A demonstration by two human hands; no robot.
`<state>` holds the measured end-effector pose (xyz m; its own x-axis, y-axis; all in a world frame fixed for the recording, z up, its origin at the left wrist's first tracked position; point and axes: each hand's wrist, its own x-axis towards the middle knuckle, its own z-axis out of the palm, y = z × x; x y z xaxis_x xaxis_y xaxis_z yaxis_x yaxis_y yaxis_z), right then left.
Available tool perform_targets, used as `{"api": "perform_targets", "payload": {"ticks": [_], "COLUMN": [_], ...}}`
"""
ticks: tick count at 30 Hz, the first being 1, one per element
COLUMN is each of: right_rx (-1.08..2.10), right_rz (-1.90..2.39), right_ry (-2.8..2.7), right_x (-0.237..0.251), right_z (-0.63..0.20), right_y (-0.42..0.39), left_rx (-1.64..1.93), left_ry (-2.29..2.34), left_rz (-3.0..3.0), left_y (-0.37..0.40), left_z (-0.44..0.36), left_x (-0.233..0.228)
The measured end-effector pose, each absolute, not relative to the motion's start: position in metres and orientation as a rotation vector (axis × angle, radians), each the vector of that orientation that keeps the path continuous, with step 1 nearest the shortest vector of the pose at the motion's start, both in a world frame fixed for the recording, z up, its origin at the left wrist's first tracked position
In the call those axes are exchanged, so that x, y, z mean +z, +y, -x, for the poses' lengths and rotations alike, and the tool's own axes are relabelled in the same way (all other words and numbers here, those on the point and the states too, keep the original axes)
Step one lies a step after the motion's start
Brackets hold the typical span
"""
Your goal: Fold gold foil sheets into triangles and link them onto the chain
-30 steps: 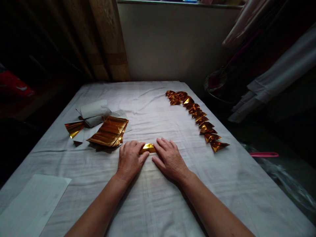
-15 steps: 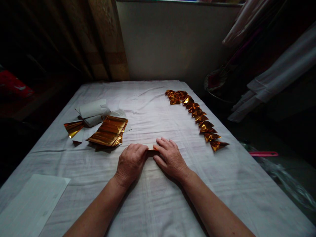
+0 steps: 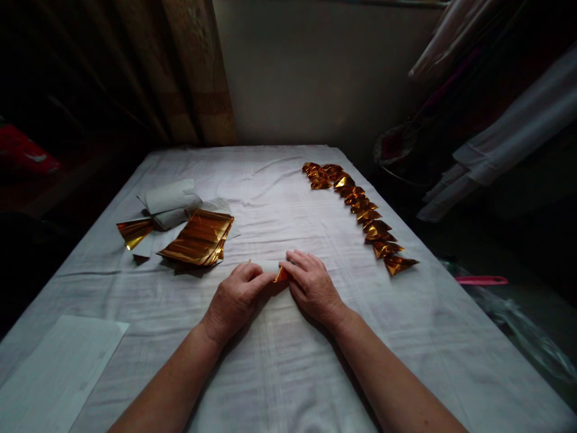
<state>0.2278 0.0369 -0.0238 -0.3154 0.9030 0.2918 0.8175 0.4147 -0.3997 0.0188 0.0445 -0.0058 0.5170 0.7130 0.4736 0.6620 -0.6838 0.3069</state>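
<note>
Between my hands, low over the middle of the cloth-covered table (image 3: 270,373), is a sheet of gold foil paper (image 3: 281,275) with a pale back. My left hand (image 3: 237,296) pinches its left side between thumb and fingers. On the other side, my right hand (image 3: 313,282) grips the right part, where a small gold corner shows folded up. The fingers hide much of the sheet. Left of my hands lies a stack of gold foil sheets (image 3: 198,236). A curving row of folded gold foil pieces (image 3: 376,230) runs along the right side.
Pale paper sheets (image 3: 171,198) and a fanned gold foil piece (image 3: 134,231) lie behind the stack. A flat white sheet (image 3: 67,367) rests at the near left. Beyond the right edge are a pink handle (image 3: 481,280), clear plastic (image 3: 523,331) and hanging clothes (image 3: 505,138).
The pale side of the sheet now shows more between my hands, and a gold corner stands up by my right fingers. My left hand has shifted slightly left and turned.
</note>
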Motion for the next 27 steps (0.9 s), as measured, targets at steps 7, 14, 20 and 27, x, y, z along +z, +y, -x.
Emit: {"api": "perform_targets", "payload": {"ticks": [7, 14, 20, 27], "right_rx": [0.173, 0.157, 0.150, 0.036], "right_rz": [1.424, 1.425, 1.418, 1.189], "right_ry": [-2.286, -2.305, -2.262, -2.245], "right_x": [-0.022, -0.021, -0.022, -0.027], "right_z": [-0.227, -0.226, -0.230, -0.231], "right_y": [0.036, 0.036, 0.039, 0.042], "left_rx": [0.979, 0.881, 0.853, 0.836], "left_ry": [1.117, 1.041, 0.992, 1.001], "left_rz": [-2.635, -2.627, -2.497, -2.533], "left_y": [0.045, 0.044, 0.048, 0.053], "left_z": [-0.020, -0.023, -0.014, -0.006], "left_x": [-0.005, -0.005, -0.005, -0.003]}}
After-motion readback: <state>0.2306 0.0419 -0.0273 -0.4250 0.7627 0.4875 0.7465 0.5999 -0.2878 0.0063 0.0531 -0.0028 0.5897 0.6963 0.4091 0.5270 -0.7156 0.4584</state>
